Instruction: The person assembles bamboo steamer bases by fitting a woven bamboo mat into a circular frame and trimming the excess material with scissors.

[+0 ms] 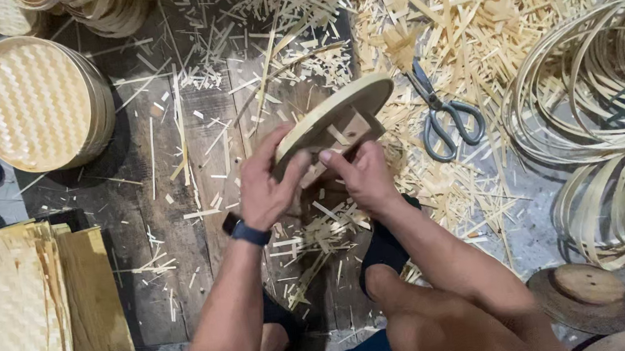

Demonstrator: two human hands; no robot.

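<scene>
Head view: both hands, left hand (263, 184) and right hand (359, 174), fingers gripping tilted round bamboo lid (337, 111); scissors (441, 112) nearby.

round bamboo lid (337, 115) | pale, woven | tilted | above plank floor

Dark wooden floorboards (179, 236) seen underfoot, littered with bamboo offcuts (459, 21); grey concrete floor (532, 199) exposed at right; even, soft light noted throughout.

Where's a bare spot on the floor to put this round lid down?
Barest: dark boards between the woven lid stack and the mat pile, left of the left hand. Crowded: offcuts around the scissors and bamboo hoops on the right.
</scene>
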